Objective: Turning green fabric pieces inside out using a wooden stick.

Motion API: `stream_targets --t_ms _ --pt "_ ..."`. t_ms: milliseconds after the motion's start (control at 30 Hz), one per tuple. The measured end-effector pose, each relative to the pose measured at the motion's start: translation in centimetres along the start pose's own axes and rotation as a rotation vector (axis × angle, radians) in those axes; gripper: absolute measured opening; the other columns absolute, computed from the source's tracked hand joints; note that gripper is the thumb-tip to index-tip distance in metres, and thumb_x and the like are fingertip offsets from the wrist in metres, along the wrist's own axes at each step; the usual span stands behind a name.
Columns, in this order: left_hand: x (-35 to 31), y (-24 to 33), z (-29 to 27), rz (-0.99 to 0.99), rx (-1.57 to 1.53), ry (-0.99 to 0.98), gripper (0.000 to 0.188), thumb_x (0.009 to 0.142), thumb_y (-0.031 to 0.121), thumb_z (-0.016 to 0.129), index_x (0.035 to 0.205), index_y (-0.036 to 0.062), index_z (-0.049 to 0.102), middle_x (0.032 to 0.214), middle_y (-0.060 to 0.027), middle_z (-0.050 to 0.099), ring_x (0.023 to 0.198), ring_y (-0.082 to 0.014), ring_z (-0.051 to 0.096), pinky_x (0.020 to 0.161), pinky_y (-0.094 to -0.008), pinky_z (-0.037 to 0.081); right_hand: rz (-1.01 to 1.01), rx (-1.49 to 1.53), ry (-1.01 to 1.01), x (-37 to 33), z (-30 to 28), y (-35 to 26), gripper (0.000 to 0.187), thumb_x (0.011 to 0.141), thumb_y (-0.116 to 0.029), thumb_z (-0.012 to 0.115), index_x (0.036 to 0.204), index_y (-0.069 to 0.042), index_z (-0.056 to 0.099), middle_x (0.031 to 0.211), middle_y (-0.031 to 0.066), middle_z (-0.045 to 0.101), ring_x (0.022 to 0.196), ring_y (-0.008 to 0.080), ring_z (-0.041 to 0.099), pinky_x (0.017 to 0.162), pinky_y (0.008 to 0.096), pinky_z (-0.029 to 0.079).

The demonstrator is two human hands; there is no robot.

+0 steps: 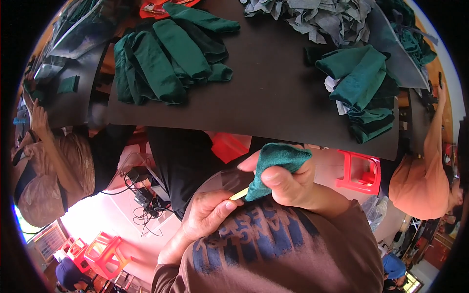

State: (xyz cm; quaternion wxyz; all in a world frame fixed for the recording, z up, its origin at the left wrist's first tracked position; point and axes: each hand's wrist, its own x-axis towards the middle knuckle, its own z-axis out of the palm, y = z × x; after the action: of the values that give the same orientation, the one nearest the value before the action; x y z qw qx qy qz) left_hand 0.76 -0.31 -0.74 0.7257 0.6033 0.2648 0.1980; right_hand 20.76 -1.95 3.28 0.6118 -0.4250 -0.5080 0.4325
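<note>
Nearest the lens: the green piece (281, 158), held up in front of your chest, short of the table edge. Your right hand (289, 184) is clamped on it, thumb pressed to the near face, fingers behind. Your left hand (210, 213) is closed on a yellow stick (239, 194), thumb along it; the stick's far end meets the piece's lower edge, whether inside the cloth or only against it you can't tell from here. Progress, as judged: this one looks mid-work, cloth and stick together, neither set down. Beyond, on the dark table (273, 93): a left pile (161, 63) of long green lengths with rounded ends, and a right pile (361, 80), folded more loosely over something white. Which pile is done and which waits, no telling; plenty of cloth either way. Farther back, grey scraps (332, 19) and a red tray (163, 7). Writing: big dark-blue lettering (254, 239) across your brown shirt (332, 239), partly distorted; no label made out on the cloth or stick.
</note>
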Motion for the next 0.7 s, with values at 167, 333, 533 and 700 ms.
stream_targets --t_ms 167,333,533,700 --pt "-0.1 0.2 -0.5 -0.071 0.076 -0.032 0.027 0.09 0.024 0.05 0.09 -0.001 0.061 0.073 -0.0077 0.059 0.065 -0.0134 0.055 0.061 -0.0233 0.043 0.028 0.201 0.068 -0.5 -0.6 0.4 0.029 0.086 -0.023 0.056 0.099 0.003 0.06 0.077 0.0045 0.062 0.062 0.0071 0.055 0.057 0.0209 0.044" --pt "0.4 0.6 0.0 -0.089 0.011 -0.035 0.026 0.091 0.022 0.049 0.089 -0.0011 0.061 0.074 -0.0067 0.059 0.066 -0.0123 0.054 0.061 -0.0225 0.042 0.037 0.12 0.134 -0.7 1.5 0.9 0.05 0.088 -0.04 0.047 0.102 0.007 0.058 0.053 -0.001 0.047 0.045 0.0048 0.037 0.043 0.021 0.027" --pt "0.2 0.7 0.1 -0.095 -0.044 -0.012 0.025 0.091 0.021 0.049 0.088 -0.0009 0.061 0.075 -0.0057 0.059 0.066 -0.0117 0.053 0.062 -0.0222 0.042 0.003 0.182 -0.057 -0.6 -0.1 1.2 0.042 0.092 -0.031 0.045 0.116 0.003 0.05 0.072 -0.0004 0.055 0.063 0.004 0.046 0.06 0.0192 0.04" --pt "0.1 0.5 -0.1 -0.121 0.032 -0.004 0.028 0.091 0.024 0.049 0.087 -0.0006 0.061 0.073 -0.0058 0.058 0.065 -0.0129 0.053 0.061 -0.0227 0.042 0.01 0.265 0.152 -1.0 -0.6 1.3 0.049 0.092 -0.036 0.042 0.117 0.006 0.048 0.069 -0.0026 0.052 0.062 0.0035 0.045 0.061 0.0192 0.039"
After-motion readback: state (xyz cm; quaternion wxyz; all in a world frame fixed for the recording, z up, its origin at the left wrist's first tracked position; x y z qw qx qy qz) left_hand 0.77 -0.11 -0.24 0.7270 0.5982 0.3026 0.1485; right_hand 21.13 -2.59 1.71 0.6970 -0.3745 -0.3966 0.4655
